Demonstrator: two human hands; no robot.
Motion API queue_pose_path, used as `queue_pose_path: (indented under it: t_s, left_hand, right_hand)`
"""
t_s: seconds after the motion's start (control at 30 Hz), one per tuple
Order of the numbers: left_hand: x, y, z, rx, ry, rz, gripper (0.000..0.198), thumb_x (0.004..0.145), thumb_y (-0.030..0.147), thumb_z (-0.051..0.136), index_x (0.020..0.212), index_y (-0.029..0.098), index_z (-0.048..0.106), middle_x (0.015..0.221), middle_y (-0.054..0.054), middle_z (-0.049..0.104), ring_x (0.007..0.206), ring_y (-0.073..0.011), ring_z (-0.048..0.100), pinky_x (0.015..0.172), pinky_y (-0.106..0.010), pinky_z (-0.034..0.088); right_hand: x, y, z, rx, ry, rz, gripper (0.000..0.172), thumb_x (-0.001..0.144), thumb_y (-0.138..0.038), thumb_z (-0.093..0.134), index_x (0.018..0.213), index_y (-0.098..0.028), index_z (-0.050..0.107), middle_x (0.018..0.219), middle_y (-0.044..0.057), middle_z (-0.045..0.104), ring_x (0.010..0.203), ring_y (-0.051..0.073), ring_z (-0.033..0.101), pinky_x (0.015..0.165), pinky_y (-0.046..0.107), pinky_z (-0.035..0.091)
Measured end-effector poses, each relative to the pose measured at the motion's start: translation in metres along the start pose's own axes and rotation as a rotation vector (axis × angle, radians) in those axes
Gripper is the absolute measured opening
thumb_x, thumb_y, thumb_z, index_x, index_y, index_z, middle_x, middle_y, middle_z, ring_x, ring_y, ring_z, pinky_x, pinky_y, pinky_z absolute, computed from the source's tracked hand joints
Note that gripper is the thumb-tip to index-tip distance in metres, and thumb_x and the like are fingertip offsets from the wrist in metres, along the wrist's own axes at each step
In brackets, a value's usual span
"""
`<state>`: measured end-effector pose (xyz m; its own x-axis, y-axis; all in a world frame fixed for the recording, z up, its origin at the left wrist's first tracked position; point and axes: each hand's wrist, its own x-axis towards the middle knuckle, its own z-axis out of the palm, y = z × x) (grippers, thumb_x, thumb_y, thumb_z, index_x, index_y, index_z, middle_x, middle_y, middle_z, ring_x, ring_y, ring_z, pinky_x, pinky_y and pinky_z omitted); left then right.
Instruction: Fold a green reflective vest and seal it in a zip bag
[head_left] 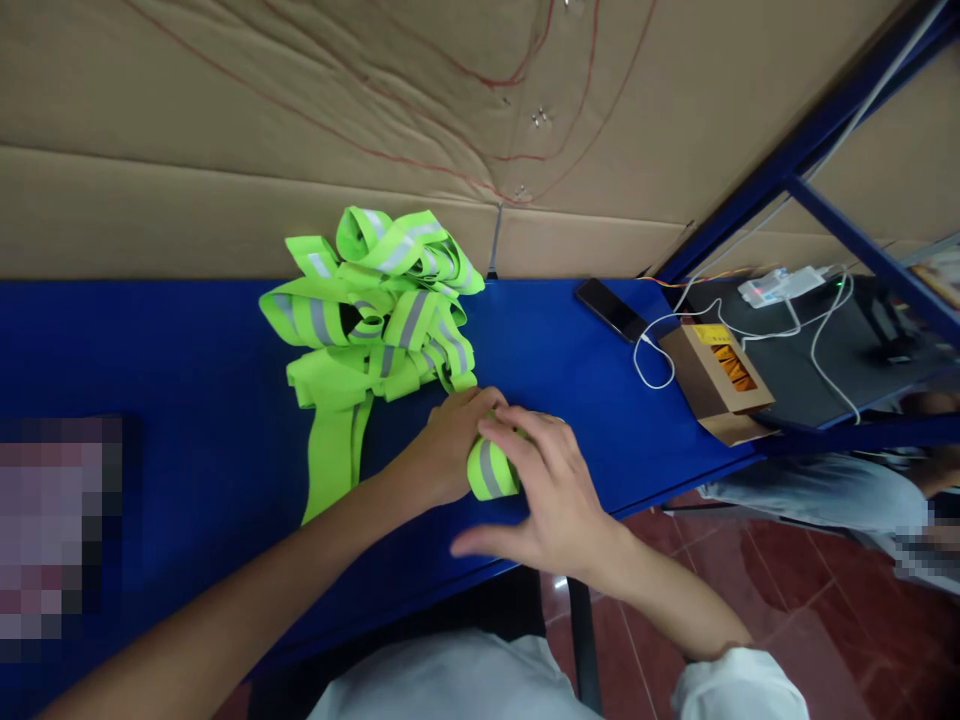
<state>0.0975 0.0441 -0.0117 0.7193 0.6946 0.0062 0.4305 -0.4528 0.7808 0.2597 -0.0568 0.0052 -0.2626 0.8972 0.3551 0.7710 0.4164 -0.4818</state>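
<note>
A small roll of neon-yellow reflective strap (493, 470) with a grey stripe sits between my two hands, near the front edge of the blue table. My left hand (461, 445) is closed on its left side, the fingertips partly hidden. Over the roll's right side my right hand (559, 485) reaches with fingers stretched out and touching its top, while the thumb sticks out apart to the left. Behind my hands lies a loose, tangled heap of the same reflective strap (405, 330), and one length hangs down toward my left forearm.
A black phone (611, 310) lies at the back right, by an opened cardboard box (716, 375) with orange contents. White cables run from a power strip (780, 287) on a dark surface. Cardboard panels (247, 210) stand behind the blue table (202, 370). Another person's sleeve (832, 490) shows at the right.
</note>
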Motion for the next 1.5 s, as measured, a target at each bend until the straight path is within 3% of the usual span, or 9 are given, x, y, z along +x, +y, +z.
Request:
queue_pose_path:
  t_s: [0.1,0.17,0.33,0.47,0.6,0.77,1.1,1.3,1.5]
  left_hand:
    - [-0.003,-0.003,0.005,-0.013,-0.046,-0.015,0.017,0.090,0.033,0.054,0.102,0.021,0.055,0.103,-0.005,0.064,0.102,-0.0256,0.060,0.088,-0.042,0.047]
    - [-0.004,-0.008,0.008,-0.013,-0.076,-0.013,0.017,0.086,0.025,0.052,0.103,0.021,0.054,0.101,-0.004,0.062,0.101,-0.0251,0.060,0.090,-0.044,0.046]
    - [-0.010,-0.020,0.004,-0.018,-0.126,-0.031,0.027,0.088,0.025,0.049,0.114,0.020,0.053,0.103,-0.005,0.062,0.102,-0.0260,0.060,0.095,-0.047,0.047]
    - [-0.014,-0.021,-0.016,-0.136,-0.233,-0.019,0.049,0.092,0.037,0.055,0.138,0.023,0.045,0.134,-0.009,0.060,0.125,-0.0274,0.059,0.102,-0.044,0.050]
    - [-0.014,-0.010,-0.022,-0.132,-0.245,-0.092,0.085,0.078,0.030,0.073,0.151,0.024,0.032,0.151,-0.014,0.051,0.134,-0.0308,0.056,0.103,-0.042,0.052]
    - [-0.016,0.004,-0.004,0.081,-0.143,-0.172,0.074,0.073,0.023,0.076,0.139,0.016,0.044,0.135,-0.018,0.062,0.121,-0.0372,0.064,0.098,-0.051,0.053]
    - [-0.041,0.004,0.013,0.138,0.118,-0.019,0.072,0.085,0.023,0.077,0.143,0.025,0.035,0.132,-0.013,0.061,0.122,-0.0336,0.063,0.101,-0.053,0.053]
    - [-0.054,0.010,0.022,0.363,0.196,0.192,0.055,0.088,0.005,0.062,0.136,0.023,0.042,0.120,-0.011,0.059,0.108,-0.0292,0.061,0.091,-0.049,0.056]
    - [-0.064,0.008,0.035,0.509,0.256,0.288,0.039,0.095,0.006,0.048,0.130,0.022,0.053,0.114,-0.011,0.058,0.101,-0.0262,0.059,0.084,-0.042,0.056]
  right_hand:
    - [0.009,0.005,0.006,-0.039,-0.017,-0.019,0.032,0.100,-0.051,0.062,0.113,-0.023,0.067,0.108,0.010,0.072,0.105,0.027,0.067,0.095,0.044,0.052]
    - [0.016,0.018,0.008,-0.021,-0.009,0.019,0.024,0.106,-0.043,0.053,0.103,-0.022,0.064,0.096,0.007,0.072,0.092,0.022,0.067,0.083,0.036,0.052]
    - [0.030,0.042,0.010,-0.027,-0.055,0.143,0.028,0.110,-0.046,0.043,0.109,-0.022,0.056,0.092,0.005,0.070,0.080,0.019,0.066,0.068,0.030,0.046]
    - [0.035,0.044,0.012,-0.061,-0.145,0.211,0.029,0.109,-0.048,0.045,0.115,-0.021,0.055,0.092,0.005,0.070,0.078,0.020,0.066,0.068,0.031,0.045]
    - [0.037,0.046,0.015,-0.103,0.002,0.218,0.036,0.102,-0.050,0.060,0.119,-0.019,0.054,0.114,0.013,0.069,0.093,0.024,0.067,0.073,0.034,0.047]
    - [0.034,0.049,0.012,-0.245,-0.069,-0.006,0.033,0.107,-0.043,0.050,0.089,-0.021,0.066,0.091,0.007,0.074,0.091,0.023,0.068,0.082,0.038,0.046]
    - [0.017,0.038,-0.017,-0.291,-0.388,-0.232,0.065,0.105,-0.054,0.049,0.149,-0.005,0.050,0.147,0.022,0.057,0.138,0.034,0.052,0.114,0.050,0.043]
    - [0.035,0.033,-0.036,-0.223,-0.560,-0.208,0.065,0.098,-0.053,0.064,0.148,-0.015,0.051,0.144,0.016,0.060,0.132,0.032,0.055,0.107,0.049,0.046]
    - [0.052,0.028,-0.037,-0.137,-0.715,-0.133,0.038,0.093,-0.047,0.074,0.112,-0.016,0.066,0.105,0.009,0.070,0.095,0.023,0.067,0.080,0.033,0.049]
